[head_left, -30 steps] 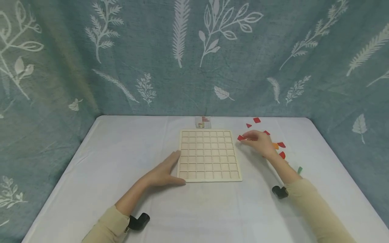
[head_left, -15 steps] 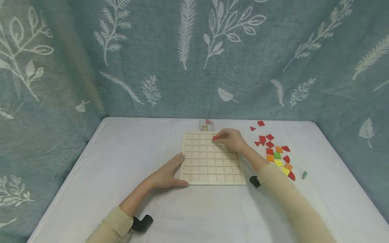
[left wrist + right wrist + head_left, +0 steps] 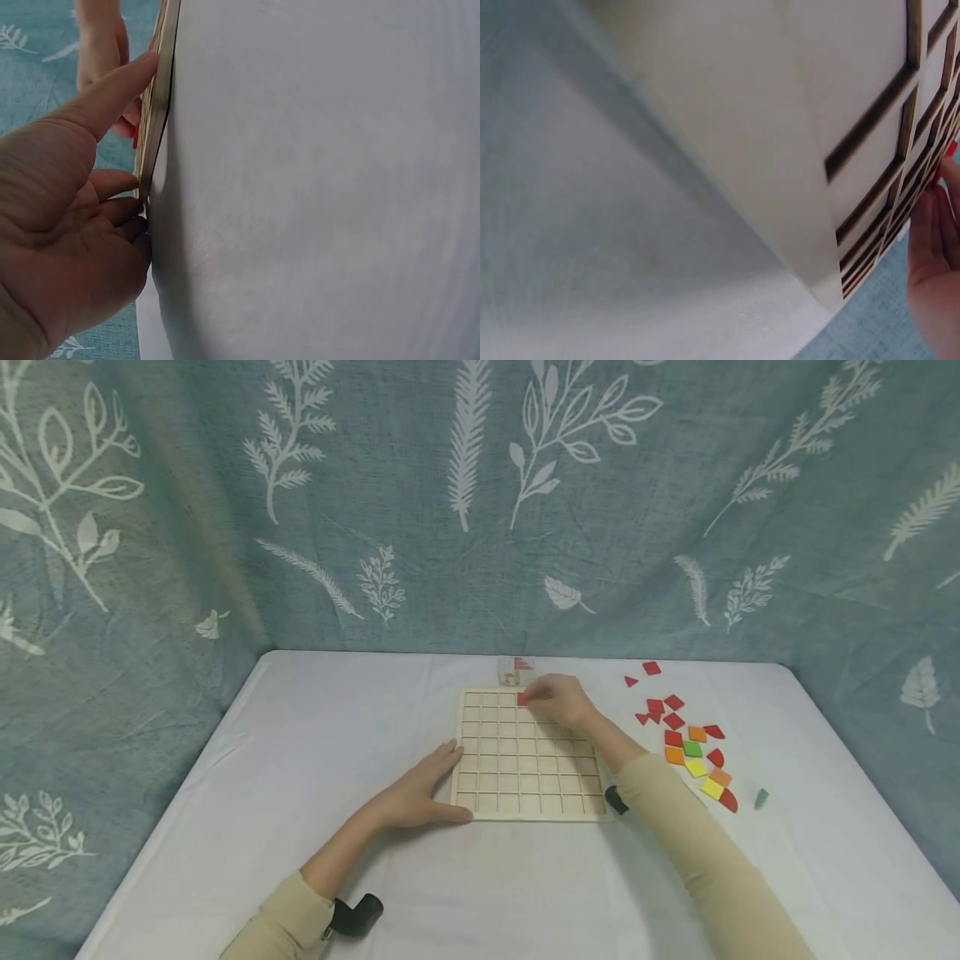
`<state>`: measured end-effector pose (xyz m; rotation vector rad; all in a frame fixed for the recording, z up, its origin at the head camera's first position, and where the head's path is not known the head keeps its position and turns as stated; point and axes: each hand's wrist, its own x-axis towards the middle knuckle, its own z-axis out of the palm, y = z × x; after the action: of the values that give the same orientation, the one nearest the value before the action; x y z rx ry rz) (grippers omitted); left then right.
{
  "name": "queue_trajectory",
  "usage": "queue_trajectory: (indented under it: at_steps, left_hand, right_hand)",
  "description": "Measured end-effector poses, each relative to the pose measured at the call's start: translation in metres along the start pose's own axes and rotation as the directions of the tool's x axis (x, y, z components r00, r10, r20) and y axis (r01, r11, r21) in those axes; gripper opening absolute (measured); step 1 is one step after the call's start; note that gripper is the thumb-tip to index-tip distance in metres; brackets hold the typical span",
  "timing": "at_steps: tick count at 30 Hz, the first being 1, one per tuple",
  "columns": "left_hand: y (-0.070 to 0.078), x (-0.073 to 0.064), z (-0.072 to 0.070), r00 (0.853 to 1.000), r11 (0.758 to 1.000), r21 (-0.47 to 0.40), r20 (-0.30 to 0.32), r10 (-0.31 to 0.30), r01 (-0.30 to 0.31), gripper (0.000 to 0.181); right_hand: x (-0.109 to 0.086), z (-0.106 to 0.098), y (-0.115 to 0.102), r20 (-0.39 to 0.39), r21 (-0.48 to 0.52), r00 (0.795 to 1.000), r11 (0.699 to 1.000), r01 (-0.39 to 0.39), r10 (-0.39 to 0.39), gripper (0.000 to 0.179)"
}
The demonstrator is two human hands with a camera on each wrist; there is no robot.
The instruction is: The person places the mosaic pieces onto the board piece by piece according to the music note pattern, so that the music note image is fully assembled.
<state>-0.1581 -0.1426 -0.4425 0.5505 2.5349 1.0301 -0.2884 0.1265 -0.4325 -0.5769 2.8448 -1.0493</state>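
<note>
A pale wooden board with a grid of square recesses lies flat on the white table. My right hand pinches a red square tile at the board's far row, near the middle. In the right wrist view a bit of that tile's red shows beside the fingertips, over the grid. My left hand rests at the near left corner with thumb and fingers spread, fingertips against the left side and thumb at the front edge. The left wrist view shows the thumb lying along the board's edge.
Right of the board lie loose red tiles, orange tiles, yellow tiles and a green square. A darker green piece lies farther right. Behind the board is a small printed card. A leaf-patterned curtain hangs behind the table.
My right hand has carried the red tile left, from beside the loose pieces to the board's far row. My left hand keeps its place at the corner; the head view has shifted slightly.
</note>
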Motion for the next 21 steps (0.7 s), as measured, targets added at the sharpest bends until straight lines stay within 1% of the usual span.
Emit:
queue_trajectory:
  at_steps: [5, 8, 10, 11, 15, 17, 21]
  left_hand:
    - [0.0007, -0.0007, 0.0011, 1.0, 1.0, 0.0, -0.006, 0.004, -0.004, 0.101]
    - [0.0002, -0.0002, 0.0019, 1.0, 1.0, 0.006, -0.008, 0.002, -0.002, 0.101]
    - [-0.0003, 0.0, 0.0024, 1.0, 1.0, 0.009, -0.01, 0.002, -0.002, 0.101]
    - [-0.0005, 0.0, 0.0028, 1.0, 1.0, 0.009, -0.011, 0.001, -0.001, 0.101]
    - [-0.0007, -0.0009, 0.0018, 1.0, 1.0, 0.012, -0.009, -0.006, 0.006, 0.101]
    - [-0.0001, -0.0017, 0.0012, 1.0, 1.0, 0.009, -0.007, -0.005, 0.005, 0.101]
    - [0.0014, -0.0025, 0.0, 1.0, 1.0, 0.003, -0.006, -0.004, 0.004, 0.101]
  right_hand:
    - [-0.0013, -0.0003, 0.0027, 0.01, -0.014, 1.0, 1.0, -0.009, 0.009, 0.02]
    - [-0.003, -0.0021, 0.0041, 0.024, -0.036, 1.0, 0.999, 0.013, -0.012, 0.019]
    - [-0.0041, -0.0031, 0.005, 0.022, -0.049, 0.998, 0.997, 0.053, -0.052, 0.018]
    - [-0.0041, -0.0029, 0.0061, 0.017, -0.064, 0.996, 0.994, 0.091, -0.091, 0.018]
    - [-0.0024, -0.0005, 0.0089, 0.001, -0.078, 0.978, 0.975, 0.209, -0.21, 0.019]
    - [-0.0017, 0.0012, 0.0095, 0.017, -0.087, 0.968, 0.964, 0.25, -0.249, 0.023]
    - [-0.0022, 0.0007, 0.0062, 0.078, -0.119, 0.954, 0.947, 0.297, -0.289, 0.027]
